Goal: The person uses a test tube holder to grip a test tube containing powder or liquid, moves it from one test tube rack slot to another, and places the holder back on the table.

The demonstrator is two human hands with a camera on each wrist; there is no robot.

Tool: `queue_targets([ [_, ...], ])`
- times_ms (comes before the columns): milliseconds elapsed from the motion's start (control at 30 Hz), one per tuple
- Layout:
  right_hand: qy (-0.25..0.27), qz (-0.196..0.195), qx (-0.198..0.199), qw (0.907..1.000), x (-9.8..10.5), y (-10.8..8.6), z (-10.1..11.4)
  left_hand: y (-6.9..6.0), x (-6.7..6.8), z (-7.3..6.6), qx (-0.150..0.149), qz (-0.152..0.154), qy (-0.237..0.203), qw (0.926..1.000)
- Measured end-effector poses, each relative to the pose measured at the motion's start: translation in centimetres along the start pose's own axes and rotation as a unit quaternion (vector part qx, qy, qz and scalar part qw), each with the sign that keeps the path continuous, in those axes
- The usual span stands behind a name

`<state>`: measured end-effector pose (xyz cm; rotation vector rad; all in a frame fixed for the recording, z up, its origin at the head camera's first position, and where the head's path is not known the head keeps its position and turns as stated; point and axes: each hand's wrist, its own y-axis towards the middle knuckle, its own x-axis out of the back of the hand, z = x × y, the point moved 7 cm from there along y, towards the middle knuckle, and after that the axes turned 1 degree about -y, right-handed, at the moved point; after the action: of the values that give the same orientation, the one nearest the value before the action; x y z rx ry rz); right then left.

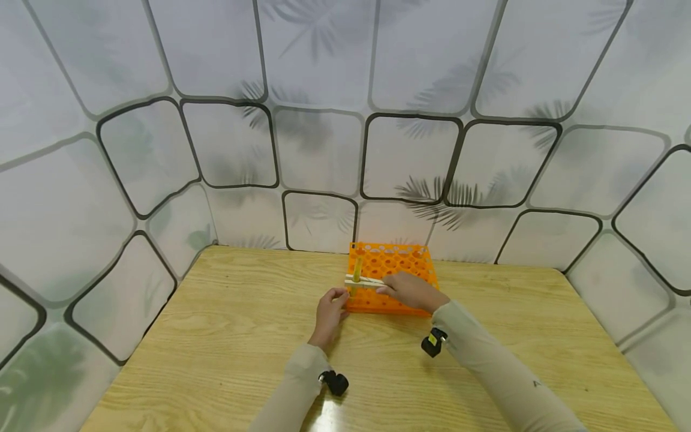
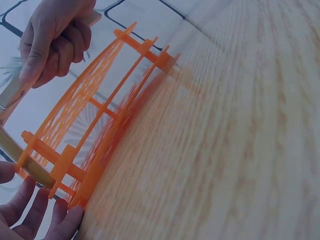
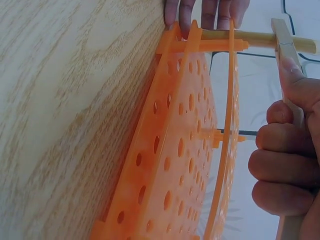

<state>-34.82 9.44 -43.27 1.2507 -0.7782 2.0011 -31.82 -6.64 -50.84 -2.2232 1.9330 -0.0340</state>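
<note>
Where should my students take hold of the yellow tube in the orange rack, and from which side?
I'd grip the yellow tube near its top, above the orange rack, coming from the right with the wooden holder in the right hand. The tube stands roughly upright, its lower length inside the rack, and the left hand is at the front-left corner.

Here's the head camera, high up, gazing forward and down across the desk (image 1: 243, 300) to the far wall (image 1: 318, 150). Down low, both wrist cameras tilt sideways, close in on the orange rack (image 1: 391, 303) they share, left and right.
</note>
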Motion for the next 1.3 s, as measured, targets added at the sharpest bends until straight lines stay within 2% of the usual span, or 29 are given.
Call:
queue_targets([
  [233,-0.007,0.000,-0.001,1.0000,0.3,-0.1,0.1,-2.1,-0.1,-2.6,-0.001,0.005,0.008,1.0000],
  [300,-0.008,0.000,0.000,1.0000,0.4,-0.1,0.1,-2.3,-0.1,-2.8,0.000,0.004,0.008,1.0000],
  [400,-0.011,0.003,0.000,0.9999,0.4,-0.2,0.1,-2.0,-0.1,-2.3,0.004,0.005,0.004,1.0000],
  [600,-0.014,0.009,-0.006,0.9998,0.8,-0.2,0.3,-0.3,0.0,-0.1,0.005,0.005,-0.001,1.0000],
  [733,-0.011,0.011,-0.006,0.9999,1.1,-0.1,0.5,0.2,0.0,0.4,0.004,-0.004,0.005,1.0000],
  [900,-0.022,0.008,-0.001,0.9997,1.7,-0.1,0.6,0.3,0.0,0.4,0.010,-0.010,0.005,0.9999],
  [1133,-0.010,0.016,-0.006,0.9998,2.6,-0.4,0.8,0.2,0.0,0.3,0.018,-0.002,0.001,0.9998],
  [1300,-0.013,0.016,-0.012,0.9997,3.3,-0.8,1.1,-0.6,0.0,-0.9,0.014,0.010,0.003,0.9998],
])
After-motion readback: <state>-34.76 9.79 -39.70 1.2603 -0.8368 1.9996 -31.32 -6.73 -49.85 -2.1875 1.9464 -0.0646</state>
